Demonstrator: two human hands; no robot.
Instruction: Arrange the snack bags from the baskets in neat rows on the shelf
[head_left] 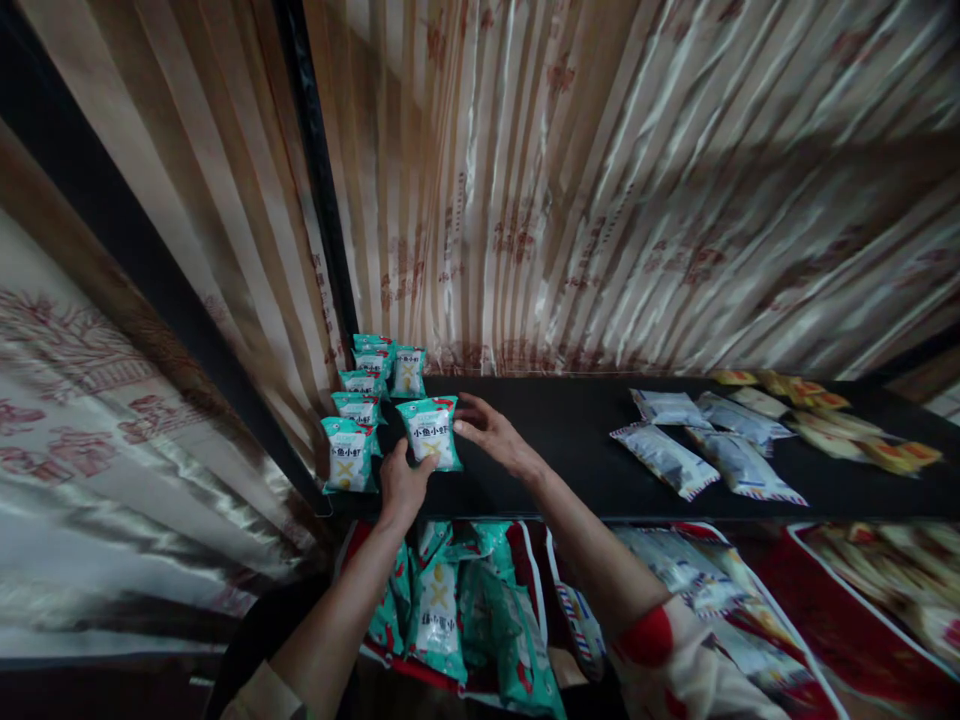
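Observation:
A green-and-white snack bag [433,432] stands upright on the black shelf [555,450], its printed front toward me. My left hand [405,482] grips its lower left side, with the thumb across the front. At the bag's right edge is my right hand [495,437], thumb and fingers apart; whether the fingertips press on the bag I cannot tell. To the left, matching bags [349,455] stand in a row running back. One more such bag [409,372] stands at the rear, beside that row.
Below the shelf front, a red, white-rimmed basket [534,580] holds more green bags. Other red baskets [847,610] with packets stand to the right. Silvery-white packets [667,460] and yellowish packets [844,430] lie on the shelf's right. A black post [319,170] and printed curtain [525,200] bound the back.

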